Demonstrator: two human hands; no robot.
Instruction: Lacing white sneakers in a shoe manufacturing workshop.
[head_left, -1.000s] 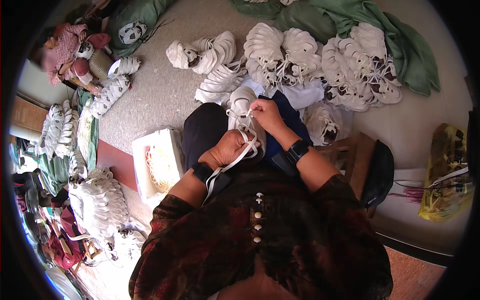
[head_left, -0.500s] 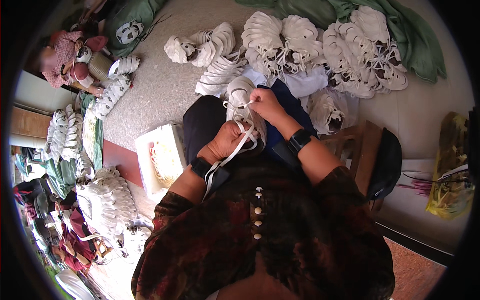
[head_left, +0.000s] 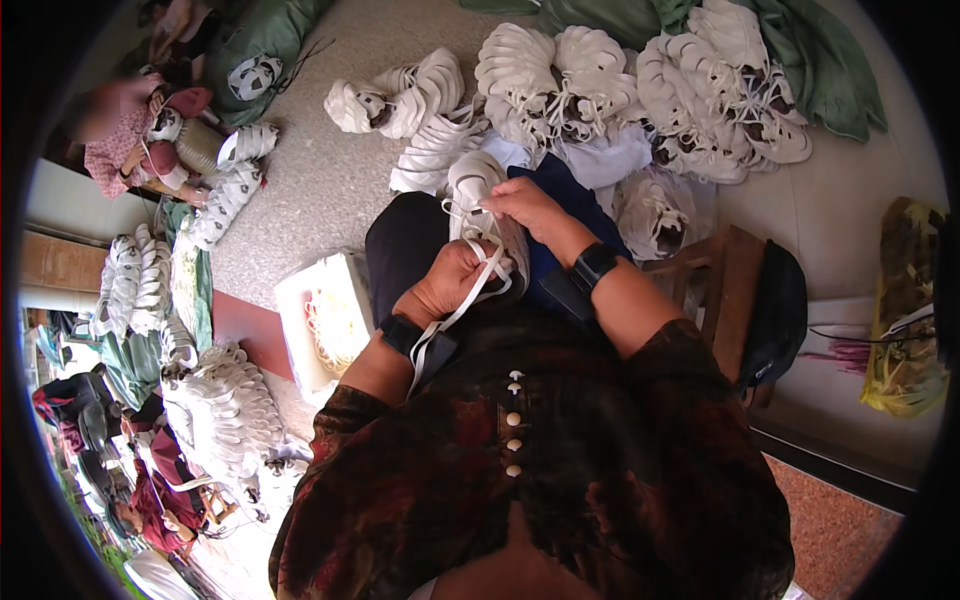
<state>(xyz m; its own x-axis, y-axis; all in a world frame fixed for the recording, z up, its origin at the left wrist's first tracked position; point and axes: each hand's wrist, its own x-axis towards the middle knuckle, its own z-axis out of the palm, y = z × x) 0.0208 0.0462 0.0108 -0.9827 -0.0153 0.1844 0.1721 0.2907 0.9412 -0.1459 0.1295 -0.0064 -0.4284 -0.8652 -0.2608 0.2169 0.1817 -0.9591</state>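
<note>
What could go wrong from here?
The long, flat white lace trails past the black wristband on the left wrist and could snag.
Its loops crowd the left hand, so they might tangle.
The white, round-toed sneaker appears to rest on the lap; it may shift if the right hand pulls hard.

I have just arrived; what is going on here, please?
A person's left hand holds a white lace-up shoe, while the right hand pinches its flat white lace near the toe. The lace's long end trails past the left hand. A white rectangular box of pale cords stands at left; many other white shoes lie ahead.
</note>
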